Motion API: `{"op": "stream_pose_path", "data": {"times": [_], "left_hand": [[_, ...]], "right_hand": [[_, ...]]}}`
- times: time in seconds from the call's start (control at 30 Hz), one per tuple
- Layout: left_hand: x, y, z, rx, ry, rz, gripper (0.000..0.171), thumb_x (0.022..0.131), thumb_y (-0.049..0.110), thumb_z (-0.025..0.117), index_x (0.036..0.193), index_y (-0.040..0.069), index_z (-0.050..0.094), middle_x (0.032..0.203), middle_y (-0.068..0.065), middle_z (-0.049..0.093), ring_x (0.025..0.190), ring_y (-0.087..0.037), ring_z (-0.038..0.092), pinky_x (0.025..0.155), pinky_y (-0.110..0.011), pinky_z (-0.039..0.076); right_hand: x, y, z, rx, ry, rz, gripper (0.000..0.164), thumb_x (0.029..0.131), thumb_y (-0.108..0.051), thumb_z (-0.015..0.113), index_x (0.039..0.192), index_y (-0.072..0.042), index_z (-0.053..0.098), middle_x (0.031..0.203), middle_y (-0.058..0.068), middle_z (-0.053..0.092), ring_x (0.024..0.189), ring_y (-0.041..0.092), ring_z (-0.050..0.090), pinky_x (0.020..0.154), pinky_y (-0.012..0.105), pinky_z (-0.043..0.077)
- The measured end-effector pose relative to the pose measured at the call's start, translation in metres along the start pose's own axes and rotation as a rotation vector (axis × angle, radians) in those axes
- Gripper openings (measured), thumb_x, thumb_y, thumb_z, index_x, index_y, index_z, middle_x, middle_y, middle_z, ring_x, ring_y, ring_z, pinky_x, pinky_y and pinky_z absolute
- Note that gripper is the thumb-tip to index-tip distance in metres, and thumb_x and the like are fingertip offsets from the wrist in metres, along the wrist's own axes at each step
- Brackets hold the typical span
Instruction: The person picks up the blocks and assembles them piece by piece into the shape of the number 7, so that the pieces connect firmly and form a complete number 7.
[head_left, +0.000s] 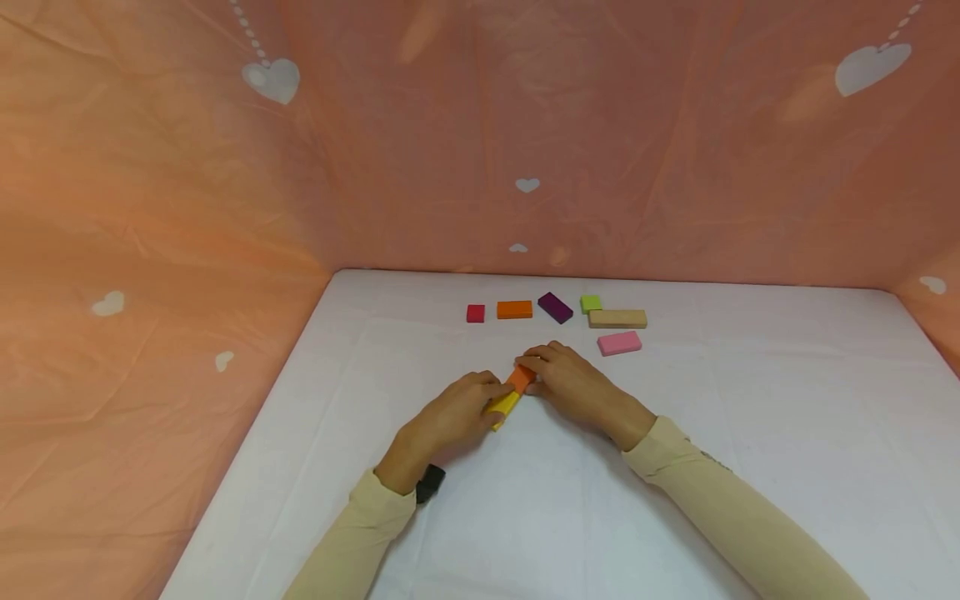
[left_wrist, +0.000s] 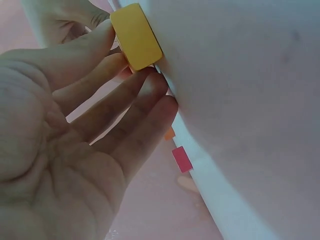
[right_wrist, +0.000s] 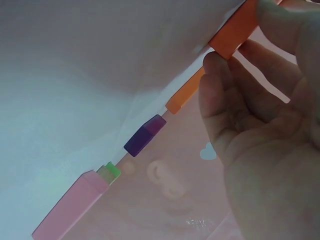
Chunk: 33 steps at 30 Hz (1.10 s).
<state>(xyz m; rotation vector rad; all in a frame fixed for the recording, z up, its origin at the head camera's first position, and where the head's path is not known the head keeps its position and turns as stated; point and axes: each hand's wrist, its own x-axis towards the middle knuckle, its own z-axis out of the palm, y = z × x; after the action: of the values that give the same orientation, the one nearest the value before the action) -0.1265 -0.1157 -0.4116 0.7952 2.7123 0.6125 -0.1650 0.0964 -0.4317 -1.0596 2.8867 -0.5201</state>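
Note:
My left hand (head_left: pixel 454 412) pinches a yellow block (head_left: pixel 505 404) between thumb and fingers near the middle of the white table. From the other side, my right hand (head_left: pixel 576 385) grips an orange block (head_left: pixel 521 377) by its far end. The two blocks lie end to end in one slanting line, with the left index fingertip over their joint. Up close in the left wrist view, the rounded end of the yellow block (left_wrist: pixel 136 37) faces the camera. The right wrist view shows the orange block (right_wrist: pixel 236 31) between thumb and fingers.
Farther back lie a red block (head_left: pixel 476 313), a second orange block (head_left: pixel 514 310), a purple block (head_left: pixel 556 307), a lime green block (head_left: pixel 591 303), a long tan block (head_left: pixel 617 319) and a pink block (head_left: pixel 619 343). An orange cloth wall (head_left: pixel 480 150) rises behind the white table (head_left: pixel 675 483).

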Motion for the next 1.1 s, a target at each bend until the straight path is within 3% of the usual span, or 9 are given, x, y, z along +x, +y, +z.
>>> {"op": "stream_pose_path", "data": {"times": [0.37,0.73,0.87,1.1], "left_hand": [[-0.002,0.000,0.000,0.008,-0.010,0.000,0.043,0.089,0.017,0.075,0.129,0.005,0.066,0.120,-0.010,0.067,0.103,-0.022,0.059,0.095,-0.035,0.054],[-0.003,0.001,-0.004,0.012,0.004,0.007,0.042,0.088,0.017,0.076,0.127,0.007,0.068,0.127,-0.009,0.066,0.113,-0.025,0.061,0.100,-0.038,0.053],[-0.003,0.001,-0.003,0.001,0.004,0.024,0.041,0.087,0.016,0.076,0.127,0.007,0.068,0.126,-0.009,0.066,0.113,-0.025,0.061,0.101,-0.039,0.053],[-0.002,0.002,-0.003,0.003,-0.012,0.006,0.042,0.087,0.017,0.076,0.128,0.006,0.068,0.129,-0.010,0.065,0.119,-0.027,0.059,0.104,-0.040,0.051]], "right_hand": [[-0.002,-0.003,0.001,-0.001,-0.022,0.016,0.046,0.091,-0.026,0.073,0.133,-0.010,0.063,0.134,0.008,0.063,0.124,0.027,0.056,0.108,0.043,0.048],[-0.001,-0.002,-0.001,-0.003,-0.015,-0.002,0.047,0.091,-0.028,0.073,0.133,-0.009,0.063,0.133,0.008,0.064,0.122,0.027,0.057,0.108,0.045,0.047],[-0.005,0.009,-0.010,0.020,-0.012,0.025,0.053,0.091,-0.032,0.072,0.138,-0.011,0.059,0.138,0.008,0.061,0.127,0.029,0.054,0.111,0.051,0.042],[-0.021,0.051,-0.031,0.020,0.033,0.075,0.054,0.091,-0.030,0.074,0.138,-0.008,0.059,0.138,0.011,0.060,0.132,0.032,0.051,0.115,0.055,0.037]]}}
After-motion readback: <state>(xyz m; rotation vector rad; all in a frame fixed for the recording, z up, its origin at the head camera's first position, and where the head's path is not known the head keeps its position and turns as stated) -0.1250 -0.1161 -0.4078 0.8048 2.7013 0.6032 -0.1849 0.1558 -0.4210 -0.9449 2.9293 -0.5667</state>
